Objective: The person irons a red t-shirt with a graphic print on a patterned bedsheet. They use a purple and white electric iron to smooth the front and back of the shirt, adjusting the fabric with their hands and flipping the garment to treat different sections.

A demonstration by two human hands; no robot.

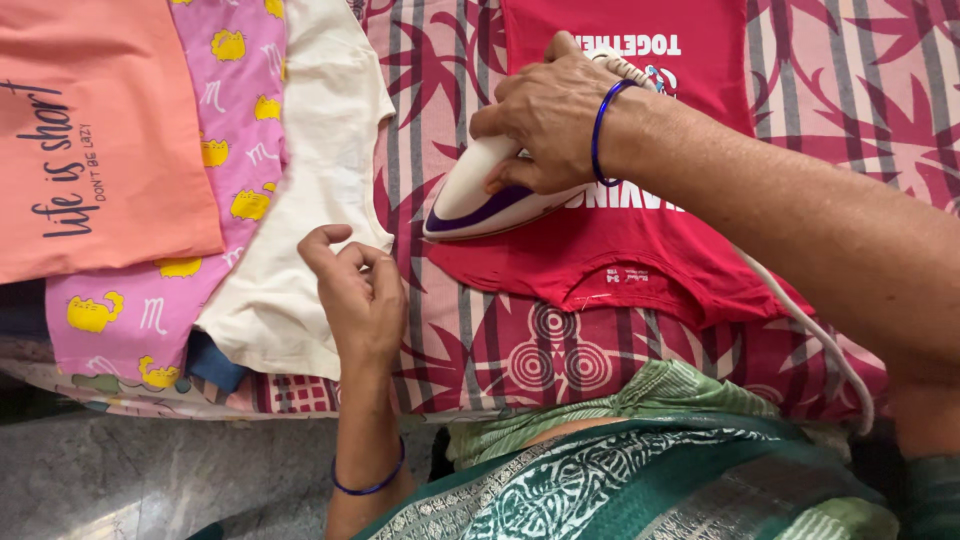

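My right hand (545, 115) grips the handle of a white and purple clothes iron (475, 200), which rests on a red printed T-shirt (630, 250) spread flat on the patterned bedsheet (530, 350). The iron's tip points left, at the shirt's left edge. Its white cord (815, 330) trails along my right forearm. My left hand (360, 295) hovers with fingers curled loosely, holding nothing, beside the edge of a cream garment (305, 200).
A stack of folded clothes lies at the left: a peach printed shirt (100, 130), a pink one with yellow shapes (235, 120), and the cream garment. A grey stone floor (150, 480) shows below. My green patterned clothing (640, 470) fills the bottom.
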